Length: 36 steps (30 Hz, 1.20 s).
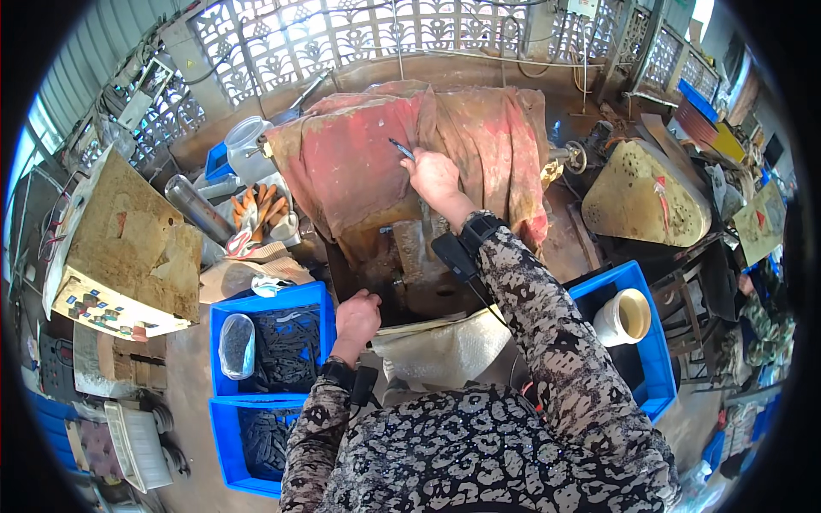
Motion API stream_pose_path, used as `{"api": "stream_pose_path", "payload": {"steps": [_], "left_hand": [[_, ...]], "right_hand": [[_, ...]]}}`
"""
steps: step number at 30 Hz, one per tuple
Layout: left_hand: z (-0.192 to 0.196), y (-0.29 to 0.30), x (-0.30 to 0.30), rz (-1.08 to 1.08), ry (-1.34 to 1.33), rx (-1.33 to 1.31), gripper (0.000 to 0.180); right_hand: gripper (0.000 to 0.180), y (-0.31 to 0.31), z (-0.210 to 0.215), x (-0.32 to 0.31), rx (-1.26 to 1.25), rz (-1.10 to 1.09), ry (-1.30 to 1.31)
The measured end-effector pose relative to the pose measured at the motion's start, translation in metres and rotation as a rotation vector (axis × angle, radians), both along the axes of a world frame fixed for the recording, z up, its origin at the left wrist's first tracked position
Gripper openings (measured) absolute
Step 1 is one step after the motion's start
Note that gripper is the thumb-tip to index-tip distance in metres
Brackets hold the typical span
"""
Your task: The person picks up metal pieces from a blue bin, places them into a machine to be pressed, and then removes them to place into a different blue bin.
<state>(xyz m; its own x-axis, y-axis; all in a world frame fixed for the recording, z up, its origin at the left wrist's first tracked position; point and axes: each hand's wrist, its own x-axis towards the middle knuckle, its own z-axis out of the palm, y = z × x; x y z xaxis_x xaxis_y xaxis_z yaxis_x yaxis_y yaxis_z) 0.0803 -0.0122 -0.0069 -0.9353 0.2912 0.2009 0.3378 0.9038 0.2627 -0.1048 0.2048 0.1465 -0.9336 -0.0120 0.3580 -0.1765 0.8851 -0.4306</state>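
Observation:
My right hand [434, 181] is closed in a pinch, up over the cloth-draped machine. From its fingers a slim dark pointed metal piece [402, 149] sticks out toward the upper left, apparently just above the cloth. That stained red-brown cloth [359, 154] covers the machine's top and hangs down its front. Below the cloth, a dark, dirty opening [419, 274] faces me. My left hand [358, 316] is curled at the opening's near left edge; whatever its fingers hold, if anything, is hidden. Beside it stands a blue bin [328, 329] full of dark slim metal pieces [286, 346].
A second blue bin [218, 445] with similar pieces adjoins the first. At right, another blue bin [658, 376] holds a white bucket [623, 318]. A control box [120, 244] stands left, near orange-and-white gloves [256, 214]. A handwheel [575, 157] juts from the machine's right side.

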Motion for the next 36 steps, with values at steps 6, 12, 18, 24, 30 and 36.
{"api": "stream_pose_path", "payload": {"steps": [6,12,18,24,30,36], "left_hand": [[0.007,0.0,0.001,-0.002,0.046,0.072,0.013],[0.011,0.0,-0.025,0.033,0.122,0.561,0.024],[0.011,0.017,-0.053,-0.016,0.149,0.336,0.03],[-0.005,0.042,-0.054,-0.099,0.066,0.139,0.024],[-0.021,0.044,-0.06,-0.227,-0.084,-0.148,0.016],[-0.043,0.051,-0.07,-0.237,-0.171,-0.23,0.017]], "right_hand": [[0.028,0.006,0.003,0.022,-0.023,-0.012,0.085],[0.03,0.045,-0.017,0.127,-0.243,0.209,0.053],[0.019,0.067,-0.052,0.235,-0.321,0.386,0.213],[0.028,0.092,-0.081,0.295,-0.186,0.503,-0.013],[0.028,0.1,-0.096,0.318,-0.176,0.574,-0.121],[0.025,0.097,-0.096,0.309,-0.428,0.467,-0.376]]}}
